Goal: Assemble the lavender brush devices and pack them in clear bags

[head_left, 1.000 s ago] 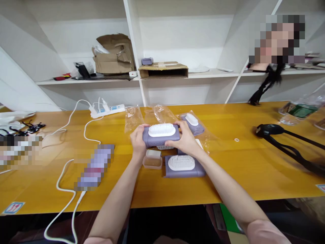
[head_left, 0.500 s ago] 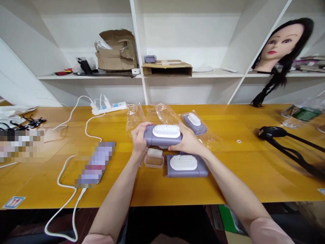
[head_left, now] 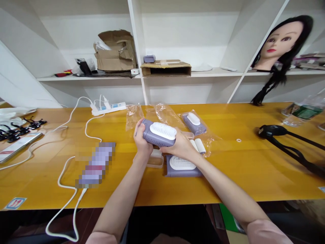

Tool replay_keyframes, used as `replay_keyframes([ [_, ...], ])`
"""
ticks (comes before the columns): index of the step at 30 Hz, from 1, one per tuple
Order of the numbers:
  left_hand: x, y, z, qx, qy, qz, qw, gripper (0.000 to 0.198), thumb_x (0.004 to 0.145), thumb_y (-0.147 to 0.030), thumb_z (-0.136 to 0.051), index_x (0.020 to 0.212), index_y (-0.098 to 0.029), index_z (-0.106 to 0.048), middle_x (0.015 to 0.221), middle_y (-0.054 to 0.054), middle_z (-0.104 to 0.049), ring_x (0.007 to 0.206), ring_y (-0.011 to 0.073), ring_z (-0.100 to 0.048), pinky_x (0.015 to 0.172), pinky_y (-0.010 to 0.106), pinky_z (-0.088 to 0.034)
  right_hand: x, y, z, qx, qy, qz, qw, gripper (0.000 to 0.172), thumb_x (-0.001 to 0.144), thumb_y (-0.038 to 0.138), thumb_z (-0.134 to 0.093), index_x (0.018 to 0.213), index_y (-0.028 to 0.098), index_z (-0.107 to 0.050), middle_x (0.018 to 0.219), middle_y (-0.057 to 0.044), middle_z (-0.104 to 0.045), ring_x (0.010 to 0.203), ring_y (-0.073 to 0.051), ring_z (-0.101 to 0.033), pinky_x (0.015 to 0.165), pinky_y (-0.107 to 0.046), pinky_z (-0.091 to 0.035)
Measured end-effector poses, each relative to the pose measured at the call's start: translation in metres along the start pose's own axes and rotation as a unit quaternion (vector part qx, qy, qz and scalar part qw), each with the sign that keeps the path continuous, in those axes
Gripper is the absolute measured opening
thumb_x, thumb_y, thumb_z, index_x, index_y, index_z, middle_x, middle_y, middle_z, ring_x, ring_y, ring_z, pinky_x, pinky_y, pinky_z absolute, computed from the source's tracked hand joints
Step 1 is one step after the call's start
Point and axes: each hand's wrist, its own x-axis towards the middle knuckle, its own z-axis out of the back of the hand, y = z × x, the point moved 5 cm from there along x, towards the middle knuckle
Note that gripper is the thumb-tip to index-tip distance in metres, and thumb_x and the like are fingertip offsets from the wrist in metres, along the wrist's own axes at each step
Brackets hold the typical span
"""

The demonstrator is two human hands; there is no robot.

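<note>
Both hands hold a purple box-shaped brush (head_left: pixel 158 139) above the table, with a white oval bristle pad on its upper face and small holes along its near side. My left hand (head_left: pixel 142 139) is closed around its left end. My right hand (head_left: pixel 182 145) grips its right end, fingers partly hidden behind it. Under my right wrist lies a second purple brush (head_left: pixel 175 170) with a white bristle pad, partly covered by the forearm. A small clear plastic case (head_left: pixel 155 162) is beside it. Two short white cylinders (head_left: pixel 200 146) lie just right of my right hand.
Behind the hands are clear plastic bags (head_left: pixel 165 113) and another purple brush (head_left: pixel 196 127). A charging phone (head_left: pixel 96 164) and white cables are on the left, near a power strip (head_left: pixel 109 108). At right are a black strap (head_left: pixel 281 145) and a plastic bottle (head_left: pixel 302 112).
The held brush has tilted, its right end lower and its perforated side turned more toward me. Both hands shifted slightly left, and the white cylinders now show beside my right hand.
</note>
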Motion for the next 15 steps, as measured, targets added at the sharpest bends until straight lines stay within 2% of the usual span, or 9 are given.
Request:
replay_keyframes([
  [4,0.000,-0.004,0.002,0.015,0.034,-0.013,0.999,0.044,0.072,-0.041,-0.046,0.108,-0.019,-0.057,0.088,0.005,-0.065,0.083,0.0214,-0.064,0.076,0.036,-0.049,-0.002,-0.001,-0.003,0.020,0.019,0.011,1.000,0.077,0.047,0.032,-0.080,0.117,0.020,-0.049,0.105,-0.007,-0.063,0.094,-0.024,-0.060,0.077,-0.038,-0.049],
  [7,0.004,-0.002,0.003,0.007,0.050,0.008,0.999,0.041,0.071,-0.038,-0.044,0.102,-0.018,-0.060,0.091,0.005,-0.066,0.084,0.0210,-0.063,0.077,0.035,-0.049,-0.005,0.001,-0.002,0.009,0.007,0.024,1.000,0.075,0.048,0.035,-0.079,0.117,0.020,-0.050,0.104,-0.007,-0.064,0.095,-0.024,-0.060,0.077,-0.038,-0.048],
  [15,0.011,-0.014,0.003,-0.004,0.046,0.037,0.998,0.038,0.064,-0.030,-0.046,0.093,-0.015,-0.065,0.076,0.004,-0.065,0.069,0.0179,-0.061,0.068,0.031,-0.049,-0.003,0.004,-0.009,0.003,0.018,0.027,0.999,0.075,0.052,0.038,-0.076,0.119,0.019,-0.048,0.110,-0.007,-0.062,0.098,-0.024,-0.059,0.077,-0.037,-0.047],
])
